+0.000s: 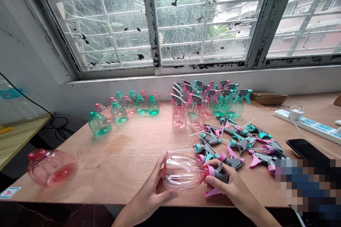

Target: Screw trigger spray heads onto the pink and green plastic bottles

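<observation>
A clear pink spray bottle [183, 171] lies sideways between my hands above the table's front edge. My left hand [153, 188] is wrapped around its base end. At the neck, my right hand [226, 184] grips the pink collar and grey trigger head [220, 173], whose pink trigger points down. Just behind the bottle is a loose pile of spray heads [238, 144] in pink, teal and grey, several with thin clear tubes. Whether the collar is fully seated on the neck I cannot tell.
Headless pink and green bottles [120, 113] stand back left; one pink bottle [52, 168] sits front left. Bottles with heads [197, 111] crowd the back centre. To the right are a power strip [309, 124], a phone [306, 149] and a brown block [269, 98].
</observation>
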### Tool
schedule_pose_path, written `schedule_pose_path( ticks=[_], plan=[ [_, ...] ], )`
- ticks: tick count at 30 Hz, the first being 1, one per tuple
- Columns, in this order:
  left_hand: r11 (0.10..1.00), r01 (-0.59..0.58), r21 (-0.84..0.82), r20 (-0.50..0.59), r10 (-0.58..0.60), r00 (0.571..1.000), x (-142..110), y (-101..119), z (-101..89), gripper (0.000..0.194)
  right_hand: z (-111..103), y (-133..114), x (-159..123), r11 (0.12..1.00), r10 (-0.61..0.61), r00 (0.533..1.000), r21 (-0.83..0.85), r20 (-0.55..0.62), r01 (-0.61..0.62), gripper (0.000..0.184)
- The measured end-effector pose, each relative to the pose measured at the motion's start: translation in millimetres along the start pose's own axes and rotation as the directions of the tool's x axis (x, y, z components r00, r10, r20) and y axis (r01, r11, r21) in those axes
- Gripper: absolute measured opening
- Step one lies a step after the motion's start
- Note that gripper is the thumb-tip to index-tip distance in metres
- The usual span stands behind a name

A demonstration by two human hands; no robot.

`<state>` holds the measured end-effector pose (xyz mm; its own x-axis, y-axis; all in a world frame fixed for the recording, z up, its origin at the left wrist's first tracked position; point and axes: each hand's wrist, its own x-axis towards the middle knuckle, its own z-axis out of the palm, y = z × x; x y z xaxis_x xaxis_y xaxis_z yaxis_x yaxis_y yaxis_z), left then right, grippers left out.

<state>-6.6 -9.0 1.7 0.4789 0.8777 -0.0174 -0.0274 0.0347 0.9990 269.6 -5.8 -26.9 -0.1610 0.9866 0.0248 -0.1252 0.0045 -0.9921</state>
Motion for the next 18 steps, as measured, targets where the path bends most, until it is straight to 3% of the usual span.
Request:
schedule_pose_path(
  ticks=[18],
  plan=[
    [1.000,0.027,-0.013,-0.014,-0.027,1.000,0.5,4.3,2.4,0.101,-1.1,3.9,2.5,0.999,-0.022,1.000,0.029,-0.012,0.022,0.034]
  ],
)
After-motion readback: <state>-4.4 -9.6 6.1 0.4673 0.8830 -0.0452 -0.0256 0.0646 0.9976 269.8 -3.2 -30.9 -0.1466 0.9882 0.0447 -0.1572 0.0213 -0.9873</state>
